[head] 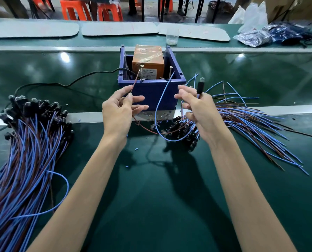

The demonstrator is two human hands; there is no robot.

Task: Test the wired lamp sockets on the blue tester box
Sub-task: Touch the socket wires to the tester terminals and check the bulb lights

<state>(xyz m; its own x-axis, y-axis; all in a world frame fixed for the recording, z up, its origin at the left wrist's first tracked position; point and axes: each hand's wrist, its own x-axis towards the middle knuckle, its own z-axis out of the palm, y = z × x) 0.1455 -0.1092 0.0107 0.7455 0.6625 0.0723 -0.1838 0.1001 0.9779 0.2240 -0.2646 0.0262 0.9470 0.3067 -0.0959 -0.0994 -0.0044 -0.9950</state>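
While the left hand is pinching a brown wire between thumb and forefinger at the centre of the frame, its other fingers are spreading loosely. The wire is slanting up to the left screw on the blue tester box, which is sitting just above both hands on the green belt; whether the tip is touching the screw is unclear. The right hand, right of centre, is gripping a black lamp socket upright with curled fingers, its clear bulb pointing up. A blue wire is looping from below this hand up towards the right screw, ending just beside it. An orange block is standing inside the box. Bundles of wired sockets are lying at the left edge and at the right. A black cord is trailing left from the box.
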